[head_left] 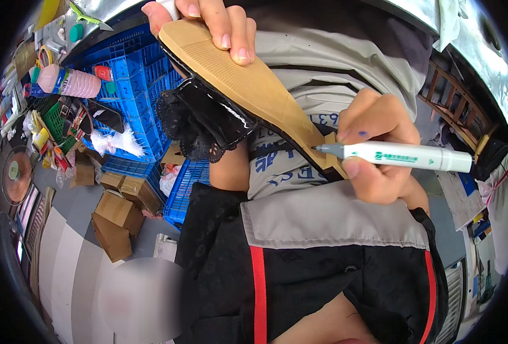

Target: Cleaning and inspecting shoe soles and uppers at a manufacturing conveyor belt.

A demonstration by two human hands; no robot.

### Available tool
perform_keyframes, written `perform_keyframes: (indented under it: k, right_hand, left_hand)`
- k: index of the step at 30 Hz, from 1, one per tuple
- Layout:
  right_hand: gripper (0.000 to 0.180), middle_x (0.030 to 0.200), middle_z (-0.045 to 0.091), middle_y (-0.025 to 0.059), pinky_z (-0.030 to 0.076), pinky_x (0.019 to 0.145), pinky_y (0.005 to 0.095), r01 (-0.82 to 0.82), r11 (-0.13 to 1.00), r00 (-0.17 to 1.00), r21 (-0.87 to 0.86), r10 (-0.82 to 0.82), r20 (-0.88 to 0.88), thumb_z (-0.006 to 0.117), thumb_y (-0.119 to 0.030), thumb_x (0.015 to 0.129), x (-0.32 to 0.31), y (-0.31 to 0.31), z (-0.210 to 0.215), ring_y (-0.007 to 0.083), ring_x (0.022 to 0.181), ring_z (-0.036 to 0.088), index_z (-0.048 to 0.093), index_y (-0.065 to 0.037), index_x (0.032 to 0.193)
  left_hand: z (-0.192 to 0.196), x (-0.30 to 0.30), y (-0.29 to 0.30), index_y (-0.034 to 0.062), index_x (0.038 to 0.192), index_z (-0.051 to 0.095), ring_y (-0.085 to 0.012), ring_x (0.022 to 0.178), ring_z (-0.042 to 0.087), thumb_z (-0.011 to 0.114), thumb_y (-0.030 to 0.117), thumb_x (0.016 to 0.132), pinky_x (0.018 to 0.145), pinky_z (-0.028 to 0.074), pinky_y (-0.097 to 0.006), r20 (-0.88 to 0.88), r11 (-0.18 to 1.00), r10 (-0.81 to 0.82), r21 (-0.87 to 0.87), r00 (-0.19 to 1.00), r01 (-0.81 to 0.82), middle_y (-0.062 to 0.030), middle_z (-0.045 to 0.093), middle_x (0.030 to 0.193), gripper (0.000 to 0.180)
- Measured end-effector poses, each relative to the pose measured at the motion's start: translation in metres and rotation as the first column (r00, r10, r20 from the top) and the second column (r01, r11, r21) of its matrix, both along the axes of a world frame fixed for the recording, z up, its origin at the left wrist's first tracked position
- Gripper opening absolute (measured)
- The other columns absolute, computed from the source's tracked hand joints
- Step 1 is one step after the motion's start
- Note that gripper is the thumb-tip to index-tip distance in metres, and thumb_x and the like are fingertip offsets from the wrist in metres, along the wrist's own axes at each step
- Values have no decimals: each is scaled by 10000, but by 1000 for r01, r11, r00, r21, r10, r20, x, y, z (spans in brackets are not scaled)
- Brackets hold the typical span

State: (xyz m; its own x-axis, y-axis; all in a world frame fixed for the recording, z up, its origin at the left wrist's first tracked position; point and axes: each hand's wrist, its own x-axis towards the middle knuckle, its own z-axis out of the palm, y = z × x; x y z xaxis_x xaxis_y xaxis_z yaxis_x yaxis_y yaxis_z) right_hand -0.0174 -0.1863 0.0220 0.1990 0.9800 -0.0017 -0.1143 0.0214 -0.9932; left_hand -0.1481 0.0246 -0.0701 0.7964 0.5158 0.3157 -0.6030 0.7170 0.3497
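A shoe with a tan ribbed sole (248, 80) is held sole up at a slant. Its glossy black upper (214, 114) and black lace trim (176, 129) show below the sole. My left hand (216, 26) grips the toe end, fingers over the sole; a bit of something white shows by its fingers, cut off by the frame. In my right hand (380, 149) is a white marker pen (408, 156) with a grey tip, pinched between fingers and thumb. The tip lies at the sole's edge near the heel; whether it touches I cannot tell.
Stacked blue crates (145, 74) stand at the left, with a pink liquid bottle (70, 81) among clutter. Cardboard boxes (116, 221) and a round fan (19, 175) are lower left. A wooden rack (451, 103) stands at the right. Pale printed cloth (299, 51) lies behind the shoe.
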Motion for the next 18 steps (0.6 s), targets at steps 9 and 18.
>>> perform_keyframes:
  k: [9,18]
  right_hand:
    - [262,870,577,55,374,632,216,239,971,929,0,-228,-290,662,-27,846,10,32,11,63,707,467,516,-1,1063]
    - [207,702,591,-18,326,452,190,266,963,963,-34,-265,46,720,-204,891,52,133,50,20,523,479,624,-47,987]
  left_hand:
    - [19,9,0,43,1000,519,-271,532,499,215,496,1089,521,438,-371,-54,996,37,-73,998,-41,-117,506,695,553]
    - [62,43,-16,88,808,457,-219,319,392,228,563,1065,319,352,-279,-291,983,128,-92,948,-161,-96,404,488,587]
